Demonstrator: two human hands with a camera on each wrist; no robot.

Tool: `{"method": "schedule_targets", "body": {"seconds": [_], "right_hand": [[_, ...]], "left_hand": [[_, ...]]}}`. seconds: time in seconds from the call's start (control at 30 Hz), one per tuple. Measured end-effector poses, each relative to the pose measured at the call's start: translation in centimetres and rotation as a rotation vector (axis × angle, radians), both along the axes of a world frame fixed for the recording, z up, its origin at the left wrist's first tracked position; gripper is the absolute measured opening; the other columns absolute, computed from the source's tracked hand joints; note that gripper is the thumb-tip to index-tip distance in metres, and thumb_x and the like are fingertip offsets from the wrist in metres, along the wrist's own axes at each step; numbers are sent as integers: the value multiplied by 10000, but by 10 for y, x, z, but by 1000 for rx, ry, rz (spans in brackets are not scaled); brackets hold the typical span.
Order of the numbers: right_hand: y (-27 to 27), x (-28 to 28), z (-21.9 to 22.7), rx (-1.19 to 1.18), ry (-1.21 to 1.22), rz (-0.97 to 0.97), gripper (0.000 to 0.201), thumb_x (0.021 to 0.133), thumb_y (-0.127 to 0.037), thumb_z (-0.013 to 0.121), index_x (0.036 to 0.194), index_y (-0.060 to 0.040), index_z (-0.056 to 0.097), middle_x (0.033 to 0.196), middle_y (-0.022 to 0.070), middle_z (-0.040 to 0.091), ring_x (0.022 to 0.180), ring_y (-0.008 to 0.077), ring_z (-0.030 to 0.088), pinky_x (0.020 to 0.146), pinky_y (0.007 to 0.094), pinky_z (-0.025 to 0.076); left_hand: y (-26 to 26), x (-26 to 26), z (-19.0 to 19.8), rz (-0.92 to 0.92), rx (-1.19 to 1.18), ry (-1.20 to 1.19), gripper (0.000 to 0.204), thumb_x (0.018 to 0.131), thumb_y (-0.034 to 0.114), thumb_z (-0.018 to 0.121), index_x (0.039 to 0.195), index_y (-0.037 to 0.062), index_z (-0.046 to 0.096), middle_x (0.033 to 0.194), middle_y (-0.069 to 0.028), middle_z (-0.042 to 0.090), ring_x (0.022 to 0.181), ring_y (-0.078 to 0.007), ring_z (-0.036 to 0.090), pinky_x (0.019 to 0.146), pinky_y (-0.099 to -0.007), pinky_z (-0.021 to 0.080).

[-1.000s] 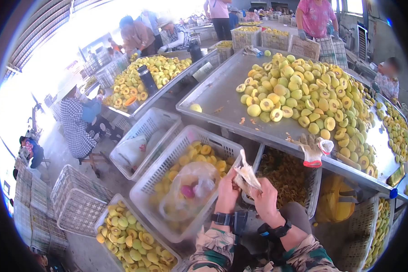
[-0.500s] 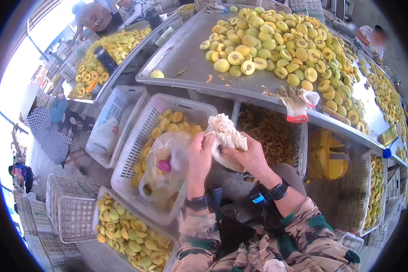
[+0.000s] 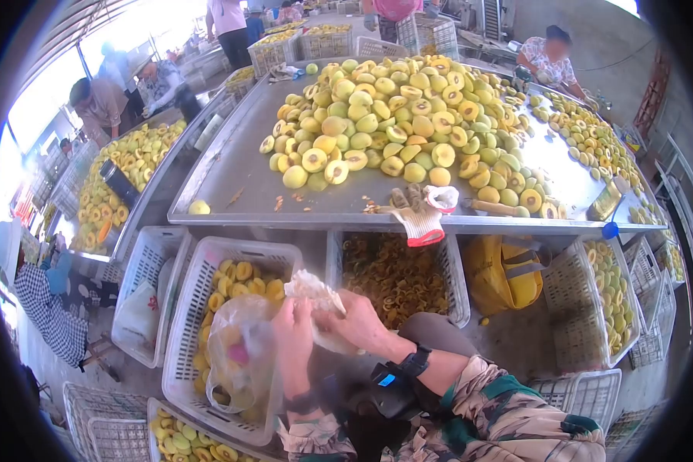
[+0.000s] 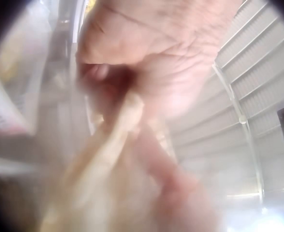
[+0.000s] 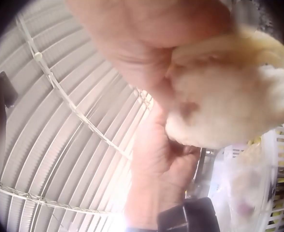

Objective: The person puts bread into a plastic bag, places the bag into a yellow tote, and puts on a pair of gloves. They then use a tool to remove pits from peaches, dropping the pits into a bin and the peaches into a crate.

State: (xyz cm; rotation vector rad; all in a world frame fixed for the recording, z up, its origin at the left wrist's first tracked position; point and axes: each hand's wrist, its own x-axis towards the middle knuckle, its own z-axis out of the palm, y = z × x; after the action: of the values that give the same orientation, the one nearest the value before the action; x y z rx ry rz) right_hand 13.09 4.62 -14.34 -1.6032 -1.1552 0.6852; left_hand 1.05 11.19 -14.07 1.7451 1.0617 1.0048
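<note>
Grip on both sides is engaged: the left hand [image 3: 292, 327] pinches one end of a pale, crumpled piece [image 3: 313, 291], and the right hand [image 3: 358, 319] has thumb and fingers curled on its other side. The piece is held clear of the tabletop [image 3: 227, 192], out in front of its front edge and left of the middle. Just beside the hands is a white basket [image 3: 183, 323] of yellow fruit halves, with a clear plastic bag [image 3: 227, 327] resting on them. Under the front edge, a crate [image 3: 458, 285] contains brown scraps. Over that edge hangs a soiled glove [image 3: 420, 219]; one lone fruit [image 3: 199, 207] sits by the front left corner, and a heap of fruit [image 3: 377, 115] spreads toward the right edge.
</note>
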Motion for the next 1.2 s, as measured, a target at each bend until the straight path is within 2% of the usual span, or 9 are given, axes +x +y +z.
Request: {"method": "schedule_targets", "body": {"seconds": [0.3, 0.53, 0.63, 0.7, 0.8, 0.87, 0.93, 1.03, 1.2], "right_hand": [[8, -11, -15, 295, -279, -91, 98, 792, -115, 646, 851, -38, 637, 777, 145, 575, 752, 353, 580, 645, 420, 474], [-2, -19, -7, 340, -294, -65, 159, 796, -81, 636, 949, -40, 657, 821, 148, 583, 783, 353, 586, 688, 402, 487], [-2, -19, -3, 220, -32, -156, 183, 857, -133, 630, 1012, -36, 641, 917, 145, 628, 843, 374, 610, 733, 400, 496], [4, -12, -22, 103, 255, -66, 306, 889, -214, 649, 1119, -15, 623, 932, 128, 667, 812, 260, 649, 734, 351, 508], [-1, -2, -11, 29, 449, 107, 515, 844, -316, 719, 1214, 5, 562, 950, 79, 663, 823, 129, 617, 745, 293, 510], [0, 0, -19, -49, 468, 171, 630, 814, -359, 746, 1271, 4, 507, 1006, 85, 649, 861, 140, 618, 766, 290, 506], [4, -2, -26, -57, 504, 224, 770, 777, -391, 781, 1335, 4, 428, 1113, 94, 609, 946, 147, 595, 824, 279, 484], [-2, -8, -23, -70, 619, 309, 780, 752, -363, 810, 1330, 4, 436, 1155, 95, 590, 1002, 147, 572, 875, 270, 458], [-12, -5, 9, -231, 713, 229, 617, 744, -170, 799, 1269, 5, 526, 1109, 64, 621, 988, 111, 578, 873, 257, 461]], "left_hand": [[2, 29, -40, 256, -274, -576, 250, 979, 222, 534, 839, 21, 581, 790, -4, 578, 694, -112, 508, 622, -285, 430], [-4, 9, -44, 106, -480, -749, 332, 1010, 333, 427, 973, 34, 568, 928, -45, 577, 833, -150, 564, 737, -298, 473], [-9, 10, -12, 170, -665, -839, 394, 1017, 393, 375, 1001, 40, 548, 973, -49, 572, 875, -161, 570, 810, -317, 481], [16, -3, -83, 313, -257, -310, 424, 1015, 427, 358, 1003, 44, 542, 985, -52, 568, 894, -165, 561, 824, -316, 472], [12, -3, -80, 234, -188, -472, 374, 1020, 396, 374, 925, 60, 507, 882, -20, 516, 805, -147, 517, 772, -300, 455], [-13, 2, -11, 183, -419, -769, 340, 1024, 370, 384, 861, 85, 473, 796, 6, 458, 724, -130, 470, 725, -285, 438], [0, 0, -20, 272, -442, -821, 315, 1027, 346, 387, 830, 105, 437, 749, 19, 397, 678, -120, 420, 697, -275, 419], [3, -1, -26, 286, -392, -817, 297, 1023, 340, 406, 812, 131, 410, 711, 27, 357, 645, -111, 390, 683, -261, 403], [19, -12, -47, 279, -323, -802, 259, 995, 341, 477, 1002, 84, 512, 915, -35, 537, 859, -167, 534, 838, -321, 450]]}}
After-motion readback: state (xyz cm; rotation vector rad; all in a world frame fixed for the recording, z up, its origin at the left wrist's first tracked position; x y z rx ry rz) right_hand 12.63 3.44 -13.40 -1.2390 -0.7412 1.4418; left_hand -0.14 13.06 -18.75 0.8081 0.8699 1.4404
